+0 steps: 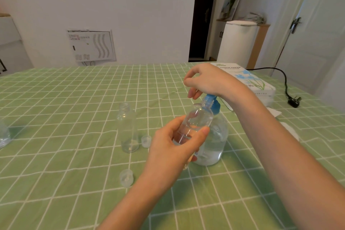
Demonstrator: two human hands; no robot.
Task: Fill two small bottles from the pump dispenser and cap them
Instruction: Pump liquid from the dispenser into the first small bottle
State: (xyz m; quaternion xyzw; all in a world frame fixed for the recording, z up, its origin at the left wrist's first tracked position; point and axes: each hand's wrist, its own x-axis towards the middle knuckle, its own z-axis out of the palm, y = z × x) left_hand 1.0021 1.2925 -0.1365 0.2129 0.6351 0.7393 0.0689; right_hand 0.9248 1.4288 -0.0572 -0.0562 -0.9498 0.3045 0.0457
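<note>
My left hand (173, 145) grips a small clear bottle (196, 119), tilted with its open neck up under the blue pump nozzle. The pump dispenser (214, 144) is clear with a blue head (214, 102), and clear liquid fills its lower part. My right hand (207, 80) rests on top of the pump head, fingers hanging loosely curled over it. A second small clear bottle (128, 129) stands upright and uncapped to the left. Two clear caps lie on the cloth: one (146, 141) beside that bottle, the other (126, 177) nearer to me.
A green checked tablecloth (74, 155) covers the table. A tissue paper box (248, 82) sits at the far right, with a black plug and cable (294, 101) beyond it. Another clear container (3, 134) shows at the left edge. White paper (291, 130) lies right of my forearm.
</note>
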